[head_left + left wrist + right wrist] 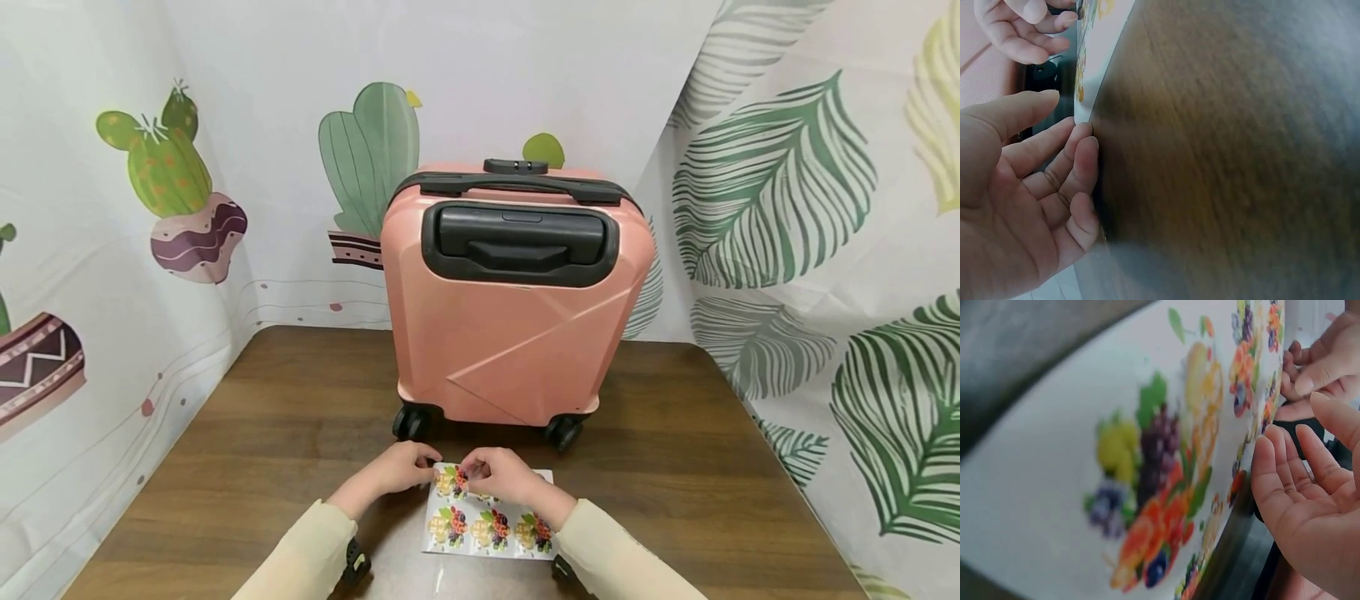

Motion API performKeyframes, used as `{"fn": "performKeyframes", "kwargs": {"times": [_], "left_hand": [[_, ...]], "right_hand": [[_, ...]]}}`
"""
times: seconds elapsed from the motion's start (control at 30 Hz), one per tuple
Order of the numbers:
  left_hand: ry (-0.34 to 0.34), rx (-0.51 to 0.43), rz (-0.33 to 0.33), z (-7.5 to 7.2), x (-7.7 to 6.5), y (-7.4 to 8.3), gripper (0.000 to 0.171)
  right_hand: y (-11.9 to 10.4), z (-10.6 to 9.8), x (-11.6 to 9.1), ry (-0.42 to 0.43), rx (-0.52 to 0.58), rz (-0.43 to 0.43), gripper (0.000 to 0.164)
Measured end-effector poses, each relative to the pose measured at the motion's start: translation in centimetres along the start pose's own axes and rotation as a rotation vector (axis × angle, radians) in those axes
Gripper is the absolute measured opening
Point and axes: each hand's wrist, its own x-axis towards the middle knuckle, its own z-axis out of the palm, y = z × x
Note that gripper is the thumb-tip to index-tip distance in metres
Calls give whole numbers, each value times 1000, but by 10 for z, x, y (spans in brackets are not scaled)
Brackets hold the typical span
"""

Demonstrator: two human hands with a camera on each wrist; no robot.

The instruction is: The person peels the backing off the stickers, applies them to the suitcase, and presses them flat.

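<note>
A white sheet (469,543) printed with rows of colourful fruit pictures lies on the table in front of the suitcase. At its far left corner is my left hand (401,468); in the left wrist view, bent fingertips (1087,150) rest right at the sheet's edge, with the thumb apart from them. My right hand (504,475) is over the far row of pictures and hides part of it. The right wrist view shows its fingers (1269,472) loosely bent against the printed surface, thumb raised away. Nothing shows between thumb and fingers of either hand.
A pink hard-shell suitcase (517,350) with black wheels (562,432) stands upright just behind the sheet. Brown wood-grain table (690,500) extends to both sides. A cloth (255,50) printed with cacti and leaves hangs behind.
</note>
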Motion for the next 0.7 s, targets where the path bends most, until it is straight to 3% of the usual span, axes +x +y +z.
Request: {"fn": "performKeyframes", "kwargs": {"times": [0.47,0.7], "left_hand": [[8,-45,14,3,0,-3,24],[2,-137,29,4,0,-2,15]], "right_hand": [[1,7,6,8,26,-7,20],[3,9,8,27,26,5,20]]}}
